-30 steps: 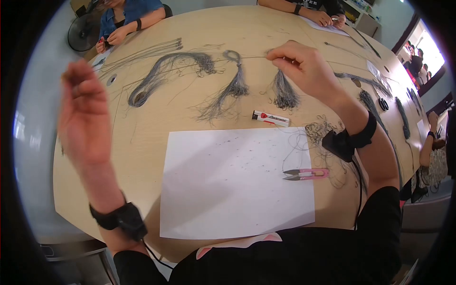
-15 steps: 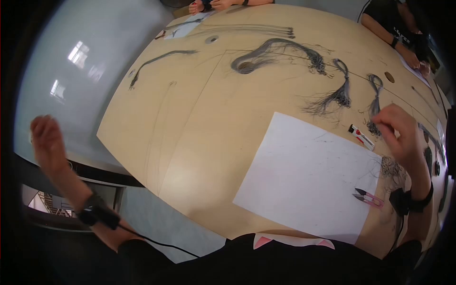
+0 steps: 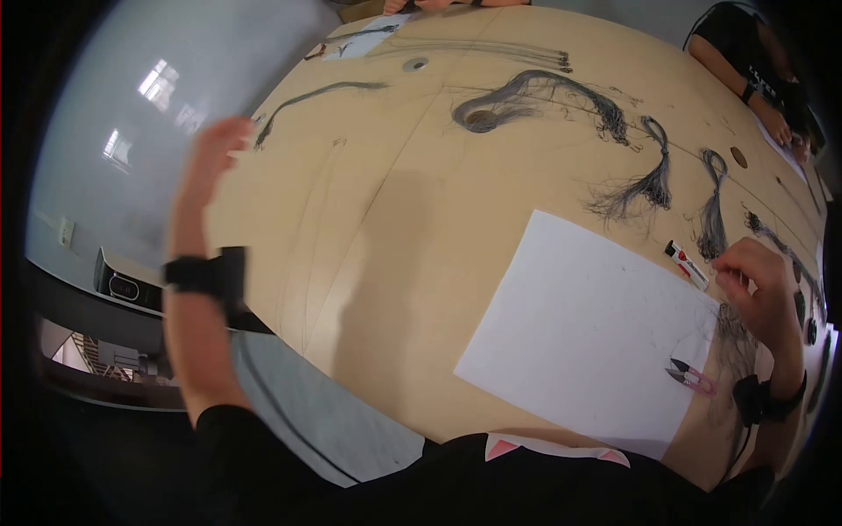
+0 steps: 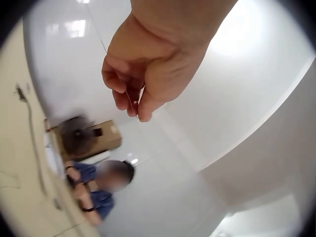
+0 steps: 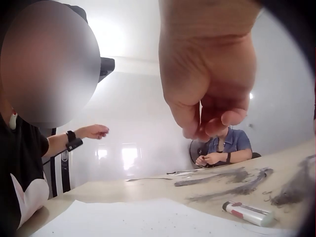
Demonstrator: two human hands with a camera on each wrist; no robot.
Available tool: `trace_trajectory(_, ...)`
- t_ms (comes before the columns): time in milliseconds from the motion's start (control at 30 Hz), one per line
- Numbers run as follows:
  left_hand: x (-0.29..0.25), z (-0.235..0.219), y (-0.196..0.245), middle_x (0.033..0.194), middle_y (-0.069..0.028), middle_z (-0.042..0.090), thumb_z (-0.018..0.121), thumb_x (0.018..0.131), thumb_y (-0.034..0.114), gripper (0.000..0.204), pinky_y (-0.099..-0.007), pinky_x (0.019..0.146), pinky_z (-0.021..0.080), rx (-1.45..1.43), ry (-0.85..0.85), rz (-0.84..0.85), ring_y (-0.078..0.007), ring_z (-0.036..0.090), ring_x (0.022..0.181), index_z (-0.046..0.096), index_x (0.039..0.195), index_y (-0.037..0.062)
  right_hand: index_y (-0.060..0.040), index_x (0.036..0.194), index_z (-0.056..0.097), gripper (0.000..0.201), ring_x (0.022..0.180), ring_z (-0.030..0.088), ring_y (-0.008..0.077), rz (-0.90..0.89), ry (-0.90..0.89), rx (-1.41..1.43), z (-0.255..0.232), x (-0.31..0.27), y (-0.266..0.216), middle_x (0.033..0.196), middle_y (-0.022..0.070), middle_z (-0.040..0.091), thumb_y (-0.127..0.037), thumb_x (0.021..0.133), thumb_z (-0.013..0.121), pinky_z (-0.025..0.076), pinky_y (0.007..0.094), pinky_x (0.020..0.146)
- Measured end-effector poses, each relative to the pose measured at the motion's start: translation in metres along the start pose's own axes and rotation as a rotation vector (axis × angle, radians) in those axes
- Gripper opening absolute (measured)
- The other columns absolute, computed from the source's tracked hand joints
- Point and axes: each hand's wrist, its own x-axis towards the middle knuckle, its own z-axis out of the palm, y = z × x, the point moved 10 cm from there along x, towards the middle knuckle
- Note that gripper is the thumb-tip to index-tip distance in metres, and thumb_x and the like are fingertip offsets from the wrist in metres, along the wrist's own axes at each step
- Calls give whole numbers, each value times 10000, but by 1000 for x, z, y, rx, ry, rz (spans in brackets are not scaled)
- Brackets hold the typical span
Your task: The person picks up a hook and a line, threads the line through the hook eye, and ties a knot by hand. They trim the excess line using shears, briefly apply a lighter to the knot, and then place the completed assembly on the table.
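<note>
Off to the left, the left hand (image 3: 213,162) has its grip clamped on a fine line (image 4: 130,101); near the paper (image 3: 588,324), the right hand (image 3: 761,280) has fingertips together, contents unclear. Stretching the line seems underway; next calls for even tension.

Ok so the left hand (image 3: 217,151) is super blurry in the head view, and the thin strand (image 4: 129,96) it pinches is too fine to trace past the fingertips. Honestly can't make out what, if anything, is between the right hand's (image 3: 754,280) fingertips. The thread tangle (image 3: 733,331) on its near side is smudgy and part-blocked by the wrist (image 3: 782,346). Way beyond the left hand, 1 person (image 3: 430,5) gets cropped by the top edge, only arms showing.
</note>
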Motion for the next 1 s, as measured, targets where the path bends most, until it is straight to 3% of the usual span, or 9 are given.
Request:
trace_trajectory(67, 38, 67, -55, 759, 18, 551, 565, 764, 296, 289, -218, 544, 358, 232, -199, -122, -60, 471, 677, 599, 933, 64, 19, 749, 555, 94, 532, 463, 146, 48, -25, -9, 1, -6, 8, 663, 75, 498, 42, 658, 559, 354, 236, 474)
trace_trajectory(267, 80, 157, -118, 640, -17, 568, 584, 754, 235, 227, -243, 500, 389, 340, -226, -55, -84, 485, 554, 635, 867, 44, 16, 751, 549, 101, 538, 466, 141, 216, -8, -29, -4, -38, 45, 659, 70, 492, 36, 652, 557, 360, 237, 481)
trace_trajectory(333, 84, 162, -116, 698, -131, 616, 590, 710, 223, 252, -306, 591, 439, 335, -155, 28, -193, 590, 640, 630, 813, -4, 15, 754, 548, 106, 539, 464, 137, 254, 9, -32, -3, -47, 55, 659, 67, 491, 35, 650, 557, 361, 237, 484)
trace_trajectory(433, 90, 163, -122, 811, -170, 616, 576, 709, 184, 231, -324, 640, 454, 538, -90, 38, -261, 601, 726, 628, 860, 17, 15, 757, 544, 109, 544, 458, 129, 284, 25, -23, -3, -54, 64, 659, 62, 488, 33, 651, 558, 360, 236, 489)
trace_trajectory(567, 90, 156, -126, 889, -170, 607, 564, 713, 164, 248, -336, 690, 455, 665, -26, 128, -289, 585, 796, 618, 927, 50, 16, 761, 540, 98, 546, 453, 127, 316, -14, 7, 1, -57, 70, 665, 65, 487, 26, 665, 553, 359, 233, 494)
trace_trajectory(633, 90, 142, -129, 936, -156, 597, 556, 727, 156, 305, -349, 739, 446, 639, 23, 26, -301, 565, 851, 575, 1021, 75, 17, 763, 541, 92, 548, 454, 127, 323, -27, 3, -1, -56, 73, 668, 66, 487, 22, 672, 550, 359, 233, 494)
trace_trajectory(767, 117, 131, -148, 1050, -143, 546, 581, 752, 211, 356, -349, 829, 402, 531, -20, 416, -268, 520, 941, 533, 1079, 80, 18, 798, 553, 109, 549, 476, 158, 239, 21, -123, -20, -60, 70, 678, 89, 506, -3, 691, 559, 377, 252, 501)
trace_trajectory(933, 86, 138, -79, 1111, -107, 526, 534, 821, 192, 346, -289, 902, 358, 254, -230, 219, -195, 477, 1043, 510, 1117, 16, -9, 811, 562, 115, 672, 539, 238, 228, 155, -317, -64, -77, 86, 746, 116, 549, -9, 704, 520, 433, 309, 583)
trace_trajectory(1000, 57, 159, -30, 1091, -61, 527, 523, 828, 202, 363, -209, 683, 396, 252, -274, 134, -116, 498, 881, 489, 1143, 25, -7, 816, 563, 120, 678, 541, 239, 262, 159, -390, -79, -93, 109, 755, 118, 555, -11, 706, 515, 435, 311, 588)
